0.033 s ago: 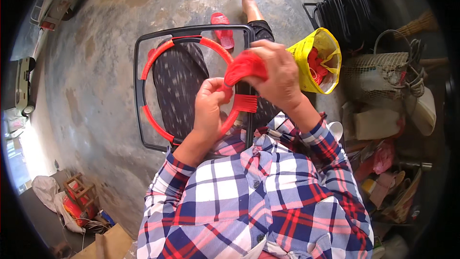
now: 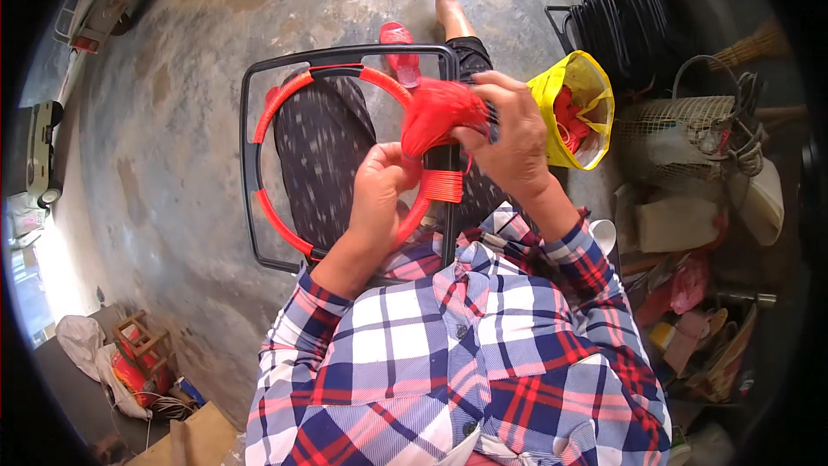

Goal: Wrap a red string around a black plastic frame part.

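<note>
A black rectangular frame [image 2: 247, 121] lies across my lap, with a ring [image 2: 276, 229] inside it partly wound in orange-red cord. Where the ring meets the frame's right bar, a band of tight cord turns [image 2: 443, 185] covers both. My left hand [image 2: 377, 194] pinches the lower end of a loose bundle of red cord [image 2: 442, 116] just above these turns. My right hand [image 2: 516, 134] is at the bundle's right end, thumb below and curled fingers above, touching the strands. The strands are blurred there, and the left fingertips are partly hidden.
A yellow bag [image 2: 552, 112] holding more red cord stands to the right. Beyond it are stacked black frames [image 2: 625, 26] and a wire basket [image 2: 681, 129]. A red shoe [image 2: 399, 53] lies ahead on the concrete floor. A small wooden stool [image 2: 142, 341] is at lower left.
The cord bundle has spread wider and looser. My right hand has shifted slightly right and down, its fingers less tightly closed round the strands. My left hand has hardly moved.
</note>
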`<control>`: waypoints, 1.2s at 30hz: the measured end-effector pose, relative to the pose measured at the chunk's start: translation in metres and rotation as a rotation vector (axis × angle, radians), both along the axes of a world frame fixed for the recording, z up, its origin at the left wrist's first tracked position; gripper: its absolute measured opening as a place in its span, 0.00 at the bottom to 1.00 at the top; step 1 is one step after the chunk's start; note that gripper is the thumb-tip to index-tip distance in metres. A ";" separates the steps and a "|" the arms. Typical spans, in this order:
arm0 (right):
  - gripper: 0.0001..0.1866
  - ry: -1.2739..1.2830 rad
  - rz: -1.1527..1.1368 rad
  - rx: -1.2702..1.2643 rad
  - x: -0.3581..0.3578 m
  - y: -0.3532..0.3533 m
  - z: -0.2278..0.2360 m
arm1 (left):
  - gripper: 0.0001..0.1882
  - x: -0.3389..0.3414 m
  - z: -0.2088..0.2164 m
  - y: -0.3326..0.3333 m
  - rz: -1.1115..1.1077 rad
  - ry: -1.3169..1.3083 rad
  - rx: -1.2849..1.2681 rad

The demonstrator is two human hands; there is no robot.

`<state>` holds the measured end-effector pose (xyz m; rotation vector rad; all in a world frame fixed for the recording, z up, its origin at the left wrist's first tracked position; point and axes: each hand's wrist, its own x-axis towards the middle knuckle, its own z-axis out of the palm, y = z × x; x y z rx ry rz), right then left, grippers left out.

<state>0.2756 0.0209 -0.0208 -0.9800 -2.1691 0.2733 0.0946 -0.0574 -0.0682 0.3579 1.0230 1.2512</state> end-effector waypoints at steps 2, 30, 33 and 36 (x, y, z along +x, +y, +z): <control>0.26 0.179 -0.163 -0.016 0.022 -0.002 -0.020 | 0.21 0.007 0.019 0.003 -0.040 -0.076 0.006; 0.13 1.544 0.196 -0.895 0.177 -0.027 0.010 | 0.11 0.002 0.023 0.007 -0.192 -0.278 -0.005; 0.09 1.029 -0.311 -1.082 0.091 -0.039 0.015 | 0.09 0.004 0.021 0.005 -0.229 -0.221 0.016; 0.05 0.826 0.062 -1.258 0.041 -0.045 -0.020 | 0.08 0.006 0.025 0.001 -0.243 -0.131 0.038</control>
